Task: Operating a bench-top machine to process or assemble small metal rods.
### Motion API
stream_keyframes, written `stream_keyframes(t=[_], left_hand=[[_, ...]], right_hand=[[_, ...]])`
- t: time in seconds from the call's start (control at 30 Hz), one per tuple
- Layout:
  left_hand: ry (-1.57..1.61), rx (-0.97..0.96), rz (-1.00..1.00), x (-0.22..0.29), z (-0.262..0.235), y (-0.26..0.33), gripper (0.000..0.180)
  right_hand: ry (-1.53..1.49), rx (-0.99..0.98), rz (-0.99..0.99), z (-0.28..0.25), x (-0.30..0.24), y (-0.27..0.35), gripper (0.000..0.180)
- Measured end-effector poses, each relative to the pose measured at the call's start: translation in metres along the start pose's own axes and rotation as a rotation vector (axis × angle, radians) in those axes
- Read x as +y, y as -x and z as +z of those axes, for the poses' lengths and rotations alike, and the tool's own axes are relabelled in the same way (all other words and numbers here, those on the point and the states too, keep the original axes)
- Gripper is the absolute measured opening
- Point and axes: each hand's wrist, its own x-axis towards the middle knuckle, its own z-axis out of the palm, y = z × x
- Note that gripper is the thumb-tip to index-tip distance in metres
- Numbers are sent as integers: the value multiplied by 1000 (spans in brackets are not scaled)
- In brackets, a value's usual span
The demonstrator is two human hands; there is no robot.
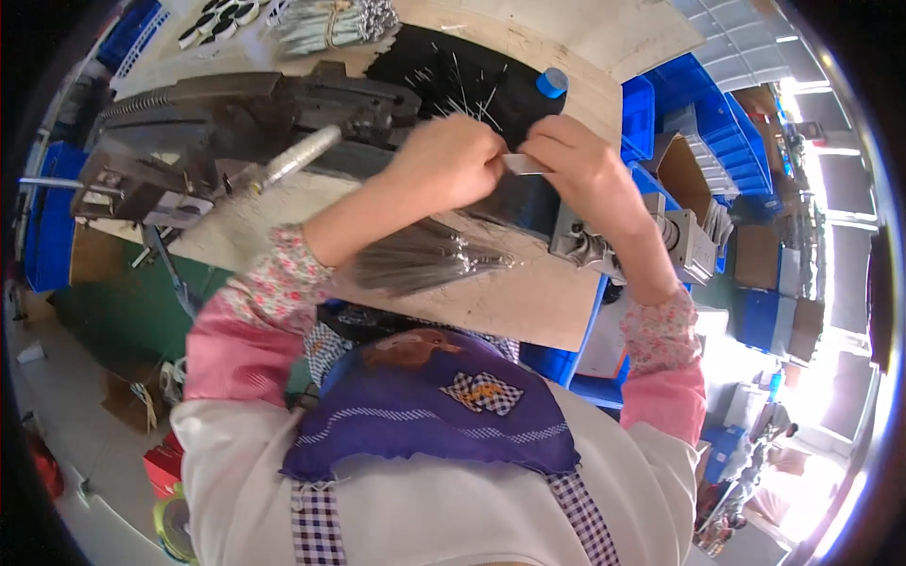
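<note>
My left hand (451, 162) is closed, its fingertips at the left end of a small flat white strip (525, 164). The right end is pinched by my right hand (583, 170), so the strip spans the gap between both hands. Just beyond them, thin loose metal wires (461, 94) lie scattered on a black mat (401, 58). A round blue cap or roll (552, 83) sits at the mat's right. Nearer me, below my left wrist, a bundle of thin grey wires (415, 257) rests on the wooden table.
At the left stands a dark metal machine (255, 108) with a wrapped handle (300, 158) jutting toward my left forearm. A metal fixture (587, 243) sits beneath my right forearm. Tied silvery rods (335, 23) lie at the back. Blue bins (703, 108) stand beyond the right edge.
</note>
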Motion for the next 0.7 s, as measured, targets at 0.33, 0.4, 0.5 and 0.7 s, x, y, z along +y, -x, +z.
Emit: stream_keyframes(t=[0.33,0.4,0.5,0.7], left_hand=[[-209,862,430,-19,-38,66,12],[681,564,-255,-2,3,108,36],[2215,-143,-45,-46,28,103,55],[2222,-84,-223,8,-38,84,48]], right_hand=[[-384,200,176,42,-4,-39,15],[-361,135,217,52,-4,-48,16],[-408,107,206,56,1,-51,22],[-396,69,259,60,3,-49,19]])
